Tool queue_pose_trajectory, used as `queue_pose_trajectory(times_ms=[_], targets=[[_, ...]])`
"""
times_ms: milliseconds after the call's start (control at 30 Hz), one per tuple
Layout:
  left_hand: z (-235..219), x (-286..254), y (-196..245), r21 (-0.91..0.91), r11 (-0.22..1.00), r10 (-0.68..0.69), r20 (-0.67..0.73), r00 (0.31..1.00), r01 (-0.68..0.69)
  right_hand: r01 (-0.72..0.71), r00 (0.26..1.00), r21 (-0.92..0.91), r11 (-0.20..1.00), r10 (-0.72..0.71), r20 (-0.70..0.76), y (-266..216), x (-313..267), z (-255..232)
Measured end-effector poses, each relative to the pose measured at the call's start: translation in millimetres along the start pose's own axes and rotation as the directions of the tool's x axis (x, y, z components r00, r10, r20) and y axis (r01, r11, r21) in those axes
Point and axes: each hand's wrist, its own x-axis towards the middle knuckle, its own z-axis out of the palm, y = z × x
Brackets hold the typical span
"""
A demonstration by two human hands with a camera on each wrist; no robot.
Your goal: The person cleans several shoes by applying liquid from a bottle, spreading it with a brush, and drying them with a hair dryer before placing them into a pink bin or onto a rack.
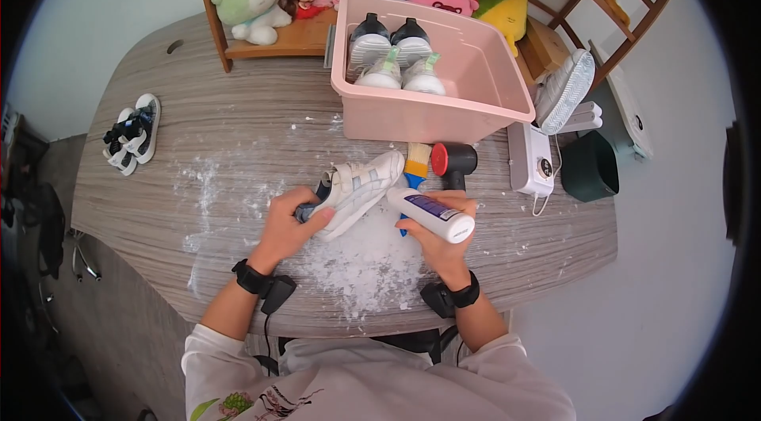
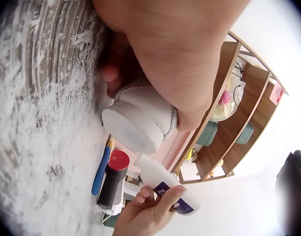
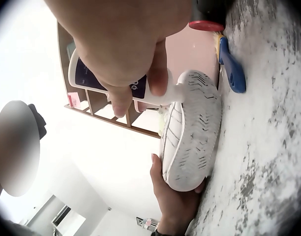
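Note:
My left hand (image 1: pixel 287 224) grips a white sneaker (image 1: pixel 361 191) by its heel, its toe pointing up and to the right in the head view. Bits of dark lining show at the shoe's opening. In the right wrist view the patterned sole (image 3: pixel 194 137) faces the camera. Curled round a white bottle (image 1: pixel 436 217) with a purple label, my right hand (image 1: pixel 445 253) holds it tilted, the narrow end towards the sneaker's toe. That end overlaps the toe of the sole in the right wrist view. White powder (image 1: pixel 357 274) lies on the table beneath.
Behind stands a pink bin (image 1: pixel 428 120) with several shoes inside. A blue-handled brush (image 1: pixel 417 163) and a black hair dryer (image 1: pixel 458 161) with a red end lie before it. Small sneakers (image 1: pixel 136 135) sit left; a white appliance (image 1: pixel 531 163) and dark green container (image 1: pixel 590 167) stand right.

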Motion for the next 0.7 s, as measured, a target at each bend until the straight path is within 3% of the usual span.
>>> queue_pose_trajectory(times_ms=[133,200,433,633,700], targets=[[1,1,3,0.015,0.996,0.082,0.008,0.997,-0.083,0.073,0.997,-0.049,0.996,-0.072,0.022,-9,2,4],[0,1,3,0.03,0.994,0.103,0.014,0.995,-0.104,0.119,0.984,-0.133,0.984,-0.099,0.15,-15,-4,8],[0,0,4,0.066,0.987,0.144,0.024,0.989,-0.145,0.181,0.973,-0.075,0.981,-0.168,0.159,-20,-10,18],[0,0,6,0.09,0.986,0.138,0.051,0.989,-0.142,0.067,0.967,-0.013,0.998,-0.062,0.248,-23,-13,15],[-1,0,6,0.11,0.982,0.144,0.063,0.988,-0.151,-0.043,0.957,0.115,0.992,0.008,0.289,-23,-23,20]])
